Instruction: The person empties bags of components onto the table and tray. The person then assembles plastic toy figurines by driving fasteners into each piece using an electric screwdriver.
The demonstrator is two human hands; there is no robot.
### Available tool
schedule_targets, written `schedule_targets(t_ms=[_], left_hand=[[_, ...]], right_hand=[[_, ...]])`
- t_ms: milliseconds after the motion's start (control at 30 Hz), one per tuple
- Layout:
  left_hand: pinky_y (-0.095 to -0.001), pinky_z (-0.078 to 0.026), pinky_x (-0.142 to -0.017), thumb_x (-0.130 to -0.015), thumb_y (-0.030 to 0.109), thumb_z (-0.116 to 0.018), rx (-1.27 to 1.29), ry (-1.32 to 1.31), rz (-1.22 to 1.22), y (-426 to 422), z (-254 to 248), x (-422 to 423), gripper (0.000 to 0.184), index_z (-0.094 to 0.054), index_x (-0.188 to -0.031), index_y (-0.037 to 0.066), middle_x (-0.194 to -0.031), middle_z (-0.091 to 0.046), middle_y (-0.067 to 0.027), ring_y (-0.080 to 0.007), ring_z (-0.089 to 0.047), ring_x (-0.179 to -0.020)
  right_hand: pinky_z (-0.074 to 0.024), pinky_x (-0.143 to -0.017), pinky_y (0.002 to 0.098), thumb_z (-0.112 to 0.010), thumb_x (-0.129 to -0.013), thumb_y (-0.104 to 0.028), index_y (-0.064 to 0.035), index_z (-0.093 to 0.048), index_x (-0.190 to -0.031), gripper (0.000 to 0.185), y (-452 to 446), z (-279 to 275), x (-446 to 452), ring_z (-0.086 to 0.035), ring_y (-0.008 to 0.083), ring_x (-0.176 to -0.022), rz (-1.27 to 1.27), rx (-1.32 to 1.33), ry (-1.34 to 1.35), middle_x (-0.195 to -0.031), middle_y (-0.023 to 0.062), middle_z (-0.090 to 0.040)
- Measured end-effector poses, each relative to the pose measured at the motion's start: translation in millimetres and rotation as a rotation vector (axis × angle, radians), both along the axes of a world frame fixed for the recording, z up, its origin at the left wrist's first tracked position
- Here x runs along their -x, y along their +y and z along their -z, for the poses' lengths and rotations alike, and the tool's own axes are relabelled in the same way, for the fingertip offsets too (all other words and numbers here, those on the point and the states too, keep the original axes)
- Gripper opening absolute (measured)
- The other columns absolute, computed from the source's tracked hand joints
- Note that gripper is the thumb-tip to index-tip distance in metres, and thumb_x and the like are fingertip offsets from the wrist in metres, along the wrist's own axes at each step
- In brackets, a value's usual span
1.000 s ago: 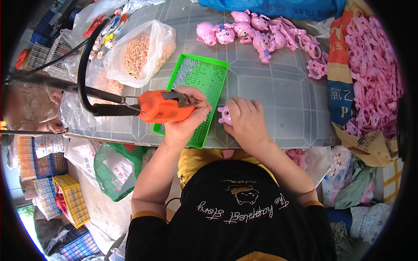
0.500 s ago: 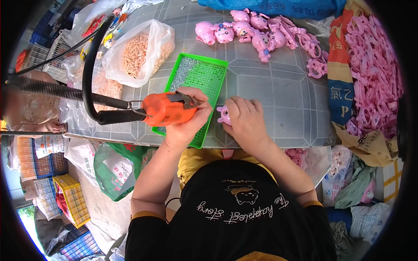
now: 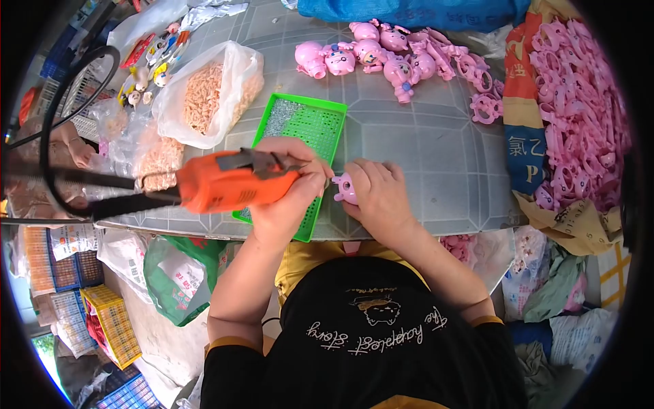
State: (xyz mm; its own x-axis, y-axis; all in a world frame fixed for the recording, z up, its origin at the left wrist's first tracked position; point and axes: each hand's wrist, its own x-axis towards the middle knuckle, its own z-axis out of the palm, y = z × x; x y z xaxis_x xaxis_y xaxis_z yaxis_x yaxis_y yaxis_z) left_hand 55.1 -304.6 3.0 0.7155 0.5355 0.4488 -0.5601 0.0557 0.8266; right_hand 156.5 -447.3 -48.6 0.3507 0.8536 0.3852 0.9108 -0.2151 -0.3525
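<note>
My left hand (image 3: 289, 184) is wrapped round an orange electric screwdriver (image 3: 228, 180), held nearly level with its tip pointing right. That tip meets or almost meets a small pink plastic toy part (image 3: 345, 189); contact is hard to make out. Closed over the toy part, my right hand (image 3: 378, 201) holds it low over the grey table (image 3: 436, 184) and hides much of it. Beneath my left hand lies a green perforated tray (image 3: 325, 123) with small metal screws (image 3: 279, 119) heaped at its far left corner.
Pink toy figures (image 3: 402, 61) lie at the back. A sack (image 3: 524, 136) of pink parts stands right. An open plastic bag (image 3: 242, 82) holds small peach-coloured pieces. Black hose (image 3: 48, 129) and cables run left from the screwdriver. Another person's hand (image 3: 80, 151) is at the left edge.
The screwdriver has swung from angled to nearly level, and its tip has come to the pink toy part. The whole view has shifted slightly. Both hands keep their hold.
</note>
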Motion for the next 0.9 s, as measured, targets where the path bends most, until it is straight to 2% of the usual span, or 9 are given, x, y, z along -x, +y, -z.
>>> schedule_targets(t_ms=[200,300,400,500,667,767,833,900], left_hand=[[-0.0360,-0.052,-0.069,-0.075,-0.012,-0.054,0.069,-0.029,0.077,1.5,4.8,-9.4,0.029,-0.048,-0.100,-0.001,-0.070,-0.055,-0.0075,-0.0144,-0.054,-0.060],[-0.0309,-0.050,-0.068,-0.073,-0.011,-0.057,0.107,0.050,0.067,0.9,6.7,-12.3,0.027,-0.049,-0.096,0.000,-0.073,-0.055,-0.0061,-0.0134,-0.055,-0.065],[-0.0356,-0.049,-0.067,-0.070,-0.005,-0.060,-0.076,0.236,0.091,7.2,-2.4,-18.2,0.021,-0.050,-0.087,0.001,-0.064,-0.053,-0.0074,-0.0154,-0.052,-0.056],[-0.0346,-0.051,-0.068,-0.068,-0.006,-0.061,-0.046,0.253,0.172,8.6,-3.3,-23.8,0.020,-0.051,-0.084,0.001,-0.066,-0.054,-0.0068,-0.0139,-0.053,-0.057],[-0.0357,-0.051,-0.069,-0.071,-0.006,-0.059,-0.088,0.222,0.024,-1.9,-9.2,-18.0,0.026,-0.052,-0.095,-0.002,-0.068,-0.056,-0.0075,-0.0155,-0.054,-0.057],[-0.0366,-0.051,-0.068,-0.070,-0.007,-0.059,-0.039,0.201,-0.151,-4.4,-21.8,-2.3,0.033,-0.050,-0.101,-0.002,-0.067,-0.056,-0.0079,-0.0176,-0.054,-0.056],[-0.0380,-0.050,-0.072,-0.070,-0.004,-0.060,-0.060,0.252,-0.218,2.2,-26.4,11.7,0.035,-0.049,-0.104,-0.003,-0.066,-0.054,-0.0071,-0.0175,-0.055,-0.058],[-0.0329,-0.050,-0.074,-0.071,-0.007,-0.064,-0.064,0.205,-0.204,8.9,-23.9,23.3,0.039,-0.050,-0.107,-0.003,-0.076,-0.058,-0.0060,-0.0153,-0.057,-0.068]], right_hand=[[-0.0389,-0.089,0.0452,-0.078,-0.065,-0.019,-0.0068,-0.048,-0.116,0.060,0.3,2.6,0.7,-0.058,0.0287,-0.098,0.006,0.014,0.049,-0.109,0.0107,-0.058],[-0.0388,-0.089,0.0458,-0.078,-0.065,-0.019,-0.0061,-0.048,-0.116,0.061,1.4,4.0,0.6,-0.057,0.0293,-0.098,0.004,0.011,0.050,-0.109,0.0114,-0.058],[-0.0388,-0.089,0.0452,-0.078,-0.064,-0.018,-0.0049,-0.048,-0.116,0.062,1.0,8.7,1.5,-0.057,0.0287,-0.098,0.000,-0.002,0.027,-0.108,0.0113,-0.057],[-0.0390,-0.088,0.0435,-0.078,-0.063,-0.017,-0.0037,-0.048,-0.116,0.063,3.5,7.8,1.9,-0.057,0.0268,-0.097,-0.009,-0.015,-0.009,-0.106,0.0103,-0.057],[-0.0391,-0.089,0.0446,-0.078,-0.065,-0.017,-0.0033,-0.047,-0.119,0.064,-0.5,11.4,-0.3,-0.055,0.0292,-0.103,0.001,-0.041,0.022,-0.110,0.0126,-0.055],[-0.0409,-0.090,0.0452,-0.077,-0.067,-0.013,-0.0038,-0.046,-0.122,0.063,-9.7,-0.6,-2.5,-0.053,0.0320,-0.108,0.031,-0.036,0.134,-0.117,0.0151,-0.051],[-0.0426,-0.090,0.0455,-0.076,-0.070,-0.012,-0.0045,-0.045,-0.123,0.062,-14.7,-3.2,-7.4,-0.051,0.0318,-0.112,0.003,-0.131,0.329,-0.121,0.0163,-0.049],[-0.0449,-0.089,0.0447,-0.075,-0.074,-0.011,-0.0049,-0.045,-0.124,0.059,-17.8,-5.0,-13.3,-0.052,0.0303,-0.112,-0.040,-0.213,0.597,-0.122,0.0160,-0.049]])
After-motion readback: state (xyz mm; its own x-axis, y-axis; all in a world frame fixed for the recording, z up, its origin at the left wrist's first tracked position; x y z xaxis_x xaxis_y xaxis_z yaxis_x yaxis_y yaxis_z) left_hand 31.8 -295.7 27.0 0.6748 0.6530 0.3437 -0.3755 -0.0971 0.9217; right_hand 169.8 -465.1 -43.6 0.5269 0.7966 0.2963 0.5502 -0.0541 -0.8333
